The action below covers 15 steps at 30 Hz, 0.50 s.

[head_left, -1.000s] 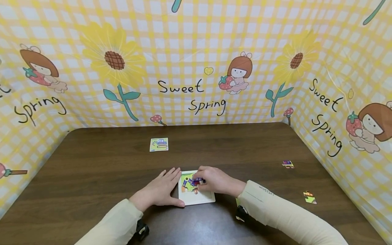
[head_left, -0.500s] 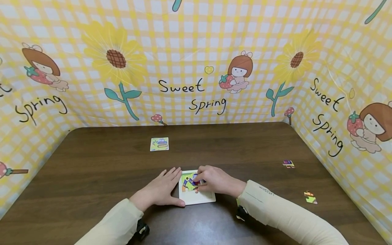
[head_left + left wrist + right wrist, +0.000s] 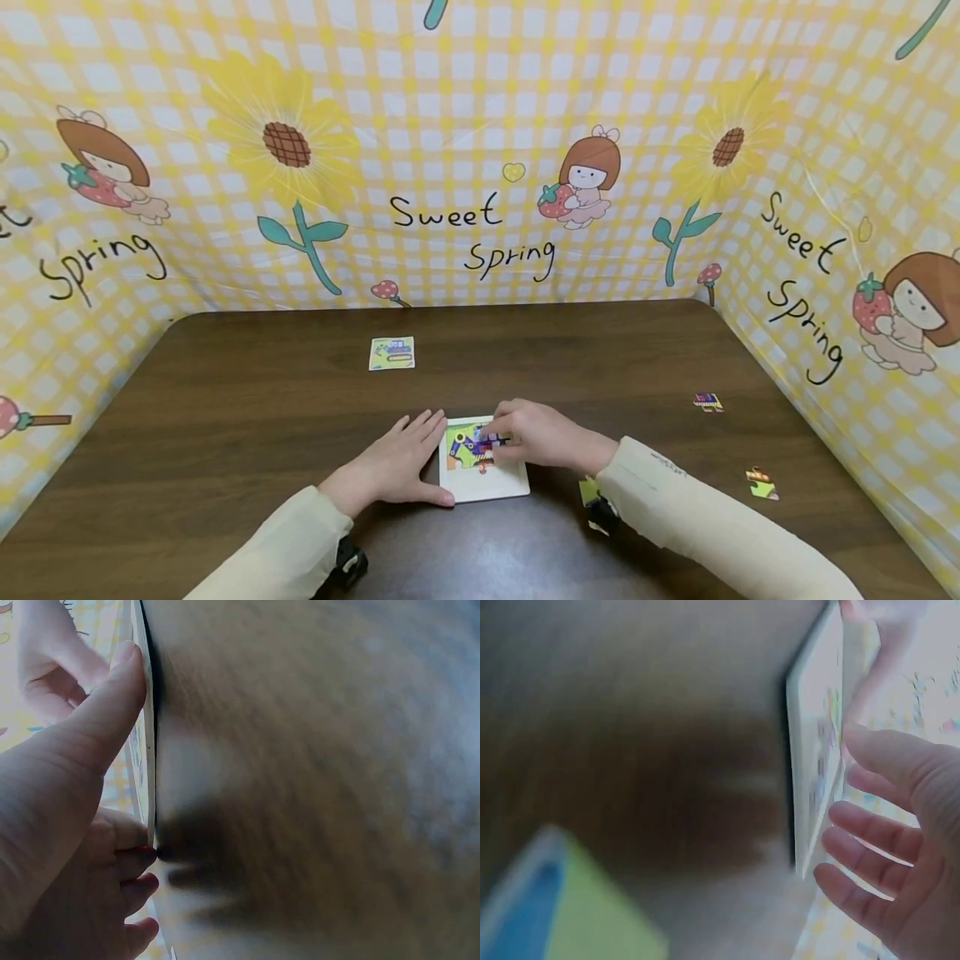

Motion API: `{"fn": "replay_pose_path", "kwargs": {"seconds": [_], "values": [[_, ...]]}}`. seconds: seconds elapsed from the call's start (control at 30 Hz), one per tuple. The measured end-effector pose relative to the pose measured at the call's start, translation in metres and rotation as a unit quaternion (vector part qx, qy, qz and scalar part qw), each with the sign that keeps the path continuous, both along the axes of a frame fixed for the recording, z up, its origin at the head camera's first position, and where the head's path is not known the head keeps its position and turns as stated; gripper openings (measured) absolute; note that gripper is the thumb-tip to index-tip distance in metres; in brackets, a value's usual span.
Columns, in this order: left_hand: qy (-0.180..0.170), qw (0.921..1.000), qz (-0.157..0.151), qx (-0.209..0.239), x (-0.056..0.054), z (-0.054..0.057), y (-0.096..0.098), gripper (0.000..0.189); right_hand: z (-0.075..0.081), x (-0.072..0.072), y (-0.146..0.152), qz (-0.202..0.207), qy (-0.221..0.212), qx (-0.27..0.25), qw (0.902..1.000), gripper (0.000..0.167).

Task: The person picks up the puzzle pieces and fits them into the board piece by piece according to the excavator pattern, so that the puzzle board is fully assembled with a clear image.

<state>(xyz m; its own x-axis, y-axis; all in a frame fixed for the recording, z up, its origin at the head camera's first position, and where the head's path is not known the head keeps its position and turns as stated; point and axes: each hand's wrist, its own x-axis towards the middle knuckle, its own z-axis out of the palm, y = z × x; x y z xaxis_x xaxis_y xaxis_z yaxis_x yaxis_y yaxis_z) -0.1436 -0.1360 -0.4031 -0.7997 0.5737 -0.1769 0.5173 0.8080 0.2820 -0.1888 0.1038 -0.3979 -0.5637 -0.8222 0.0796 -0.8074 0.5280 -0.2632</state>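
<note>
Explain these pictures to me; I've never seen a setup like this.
There's no machine, just a person's left hand and right hand, both bare. The wide view comes from a head-worn camera; the two sideways close-ups come from the black wrist cameras. On the dark brown wood-grain table lie a shallow white tray partly filled with colourful jigsaw pieces, a small square yellow-green picture card and, farther right, loose multicoloured jigsaw pieces. The left hand rests at the tray's left edge; the right hand reaches over its pieces. Nothing shows gripped in either hand.

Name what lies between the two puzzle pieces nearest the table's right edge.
Only bare tabletop lies between the purple piece and the orange-and-green piece, as the head view shows.
</note>
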Motion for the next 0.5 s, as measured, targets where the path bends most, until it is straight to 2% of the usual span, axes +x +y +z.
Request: {"fn": "replay_pose_path", "kwargs": {"seconds": [0.13, 0.27, 0.37, 0.5], "values": [[0.004, 1.0, -0.003, -0.001, 0.0, -0.001, 0.001, 0.105, 0.004, -0.011, 0.031, -0.047, -0.011, -0.032, 0.9983, 0.029], [0.005, 1.0, -0.003, -0.004, 0.001, -0.002, 0.001, 0.104, 0.008, -0.025, 0.077, -0.092, -0.016, -0.064, 0.9936, 0.03], [0.003, 1.0, -0.001, -0.004, 0.001, -0.002, 0.001, 0.104, 0.009, -0.034, 0.117, -0.144, -0.034, -0.077, 0.9859, 0.032], [0.002, 0.9999, 0.002, -0.01, 0.001, -0.003, 0.001, 0.104, 0.011, -0.041, 0.169, -0.216, -0.055, -0.069, 0.9725, 0.038]]}}
